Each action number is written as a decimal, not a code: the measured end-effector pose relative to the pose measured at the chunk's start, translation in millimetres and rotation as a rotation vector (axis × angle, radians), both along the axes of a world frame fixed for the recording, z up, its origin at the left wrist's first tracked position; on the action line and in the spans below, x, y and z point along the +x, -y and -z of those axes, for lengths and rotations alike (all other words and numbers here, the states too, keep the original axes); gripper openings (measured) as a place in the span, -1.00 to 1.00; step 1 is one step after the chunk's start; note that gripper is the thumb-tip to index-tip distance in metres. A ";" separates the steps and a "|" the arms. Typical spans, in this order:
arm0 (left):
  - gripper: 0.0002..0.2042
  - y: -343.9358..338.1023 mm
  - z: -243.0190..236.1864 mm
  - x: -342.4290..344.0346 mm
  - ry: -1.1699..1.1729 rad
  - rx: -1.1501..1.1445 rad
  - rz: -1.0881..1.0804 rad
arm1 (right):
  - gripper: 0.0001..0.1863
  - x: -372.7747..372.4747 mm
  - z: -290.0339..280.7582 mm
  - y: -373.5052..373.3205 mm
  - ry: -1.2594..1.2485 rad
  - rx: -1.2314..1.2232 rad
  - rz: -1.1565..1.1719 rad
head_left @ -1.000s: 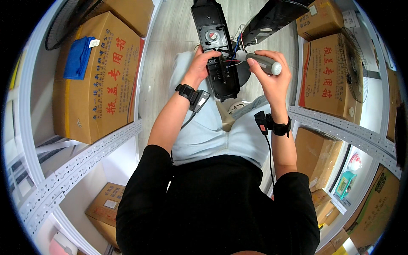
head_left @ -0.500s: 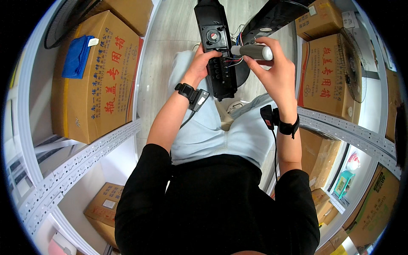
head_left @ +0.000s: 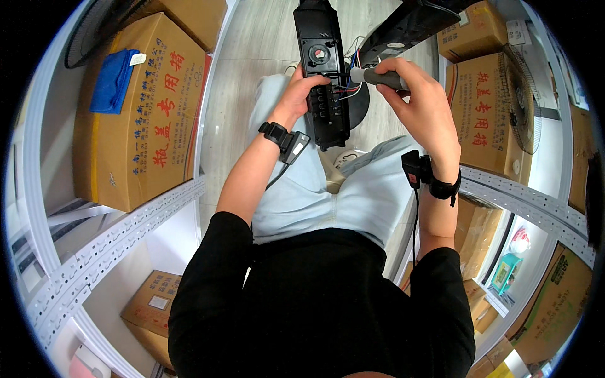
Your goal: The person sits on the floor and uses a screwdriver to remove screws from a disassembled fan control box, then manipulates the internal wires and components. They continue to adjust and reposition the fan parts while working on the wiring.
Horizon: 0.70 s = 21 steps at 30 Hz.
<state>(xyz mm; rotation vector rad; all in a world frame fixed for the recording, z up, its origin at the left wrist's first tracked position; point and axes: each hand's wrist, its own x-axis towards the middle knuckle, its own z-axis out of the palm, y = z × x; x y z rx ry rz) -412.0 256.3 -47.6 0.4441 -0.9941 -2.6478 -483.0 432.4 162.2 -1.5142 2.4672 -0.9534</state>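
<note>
My left hand (head_left: pixel 293 97) is closed on the left edge of a long black plastic housing (head_left: pixel 328 126), held upright over my legs, with a round opening near its top and a row of switches below. Coloured wires (head_left: pixel 350 90) run from it toward a second black panel (head_left: pixel 409 25) at upper right. A black round base (head_left: pixel 358 110) shows behind the housing. My right hand (head_left: pixel 416 101) has its fingers curled round a thick grey-handled tool (head_left: pixel 384 77) with a pale collar, held level beside the wires; its tip is too small to make out.
Metal shelves (head_left: pixel 523 205) flank me, holding cardboard boxes (head_left: pixel 145 107). A folded blue cloth (head_left: pixel 113 85) lies on the left box. Round fan grilles (head_left: pixel 520 94) lean at both sides. Grey plank flooring (head_left: pixel 252 38) lies beneath, under my jeans and shoe.
My right hand and wrist have shifted right, and the tool has swung from slanted to nearer level, its rear end now mostly under my fingers. My left hand and the housing have barely moved.
</note>
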 end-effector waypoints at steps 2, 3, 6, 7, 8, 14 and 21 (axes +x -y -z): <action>-0.55 -0.5 -3.2 0.0 -0.018 -0.010 -0.004 | -0.76 2.8 -3.8 0.6 0.011 0.030 0.059; -0.55 -0.6 -3.8 0.3 -0.020 -0.013 -0.001 | -0.76 4.4 -5.1 1.0 0.016 0.044 0.088; -0.54 -0.3 -5.1 0.3 -0.030 -0.025 0.000 | -0.76 6.5 -3.9 2.5 0.013 0.051 0.156; -0.54 -0.7 -5.1 0.1 -0.035 -0.027 -0.002 | -0.76 8.0 -3.8 3.6 0.011 0.067 0.186; -0.54 -1.2 -5.0 0.0 -0.040 -0.030 -0.005 | -0.76 9.7 -3.7 4.8 0.008 0.083 0.216; -0.55 -1.4 -3.0 -0.5 0.000 -0.039 -0.058 | -0.72 8.8 2.3 8.1 -0.135 0.064 0.215; -0.53 0.7 5.6 -0.3 0.011 -0.064 -0.047 | -0.70 12.5 3.1 12.4 -0.233 0.107 0.167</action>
